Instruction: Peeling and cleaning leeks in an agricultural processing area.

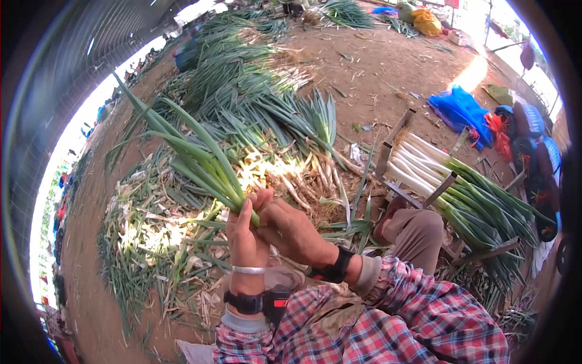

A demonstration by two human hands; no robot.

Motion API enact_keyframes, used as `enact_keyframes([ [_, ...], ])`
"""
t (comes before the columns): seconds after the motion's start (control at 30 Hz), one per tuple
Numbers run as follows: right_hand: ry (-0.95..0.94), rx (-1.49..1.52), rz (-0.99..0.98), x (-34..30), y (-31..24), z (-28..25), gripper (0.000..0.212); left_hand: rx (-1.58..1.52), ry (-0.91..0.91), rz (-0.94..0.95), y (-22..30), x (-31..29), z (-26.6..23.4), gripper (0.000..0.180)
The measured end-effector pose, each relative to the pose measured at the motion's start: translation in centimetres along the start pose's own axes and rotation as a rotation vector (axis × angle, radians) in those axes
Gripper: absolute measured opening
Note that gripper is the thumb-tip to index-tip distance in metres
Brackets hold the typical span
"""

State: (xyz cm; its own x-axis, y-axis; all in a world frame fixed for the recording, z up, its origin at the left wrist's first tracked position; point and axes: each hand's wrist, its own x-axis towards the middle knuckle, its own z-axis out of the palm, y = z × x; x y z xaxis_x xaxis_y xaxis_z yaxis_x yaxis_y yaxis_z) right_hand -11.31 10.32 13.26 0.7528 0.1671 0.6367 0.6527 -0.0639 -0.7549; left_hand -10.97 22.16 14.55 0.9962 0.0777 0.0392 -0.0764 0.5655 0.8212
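Both of my hands meet in front of me around one long green onion [212, 164]. Its leaves fan out up and to the left, and its lower end is hidden between my hands. My left hand [245, 239] is closed around the stalk, thumb up, with a bracelet and a black strap on the wrist. From the right, my right hand [297, 227] presses its curled fingers against the stalk beside the left thumb; the fingertips are partly hidden. Beyond my hands lie loose onions with roots [291, 176].
A large heap of green onions [230, 79] stretches away at the far left. Stripped leaves [151, 242] cover the ground at left. To my right, a frame [394, 142] holds a bundle of white-stemmed onions [418, 164]. Blue plastic [464, 115] and bags [533, 151] lie at far right.
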Motion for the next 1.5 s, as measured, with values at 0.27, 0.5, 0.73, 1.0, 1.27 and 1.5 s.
enact_keyframes([
  [0.27,-0.5,0.047,0.23,-0.4,0.6,-1.8,0.013,-0.076,0.065,-0.03,0.6,0.1,-0.8,0.016],
  [0.5,-0.164,0.124,0.299,-0.5,0.5,-1.3,0.018,-0.123,-0.005,-0.056,1.5,0.6,-0.9,0.021],
  [0.73,0.066,-0.062,0.136,-0.3,-0.7,0.8,0.019,-0.031,0.087,-0.05,1.9,-0.6,1.1,0.037],
  [1.0,-0.018,-0.069,0.076,0.3,0.6,-0.6,0.013,0.215,0.063,0.022,2.0,-1.0,0.6,0.037],
  [1.27,-0.043,0.2,0.296,0.1,-1.4,-1.2,0.012,0.366,0.106,0.03,2.2,-0.6,-0.2,0.037],
  [1.5,-0.117,0.22,0.434,-0.3,0.1,-0.8,0.013,0.295,0.006,-0.058,2.7,-1.5,0.4,0.034],
])
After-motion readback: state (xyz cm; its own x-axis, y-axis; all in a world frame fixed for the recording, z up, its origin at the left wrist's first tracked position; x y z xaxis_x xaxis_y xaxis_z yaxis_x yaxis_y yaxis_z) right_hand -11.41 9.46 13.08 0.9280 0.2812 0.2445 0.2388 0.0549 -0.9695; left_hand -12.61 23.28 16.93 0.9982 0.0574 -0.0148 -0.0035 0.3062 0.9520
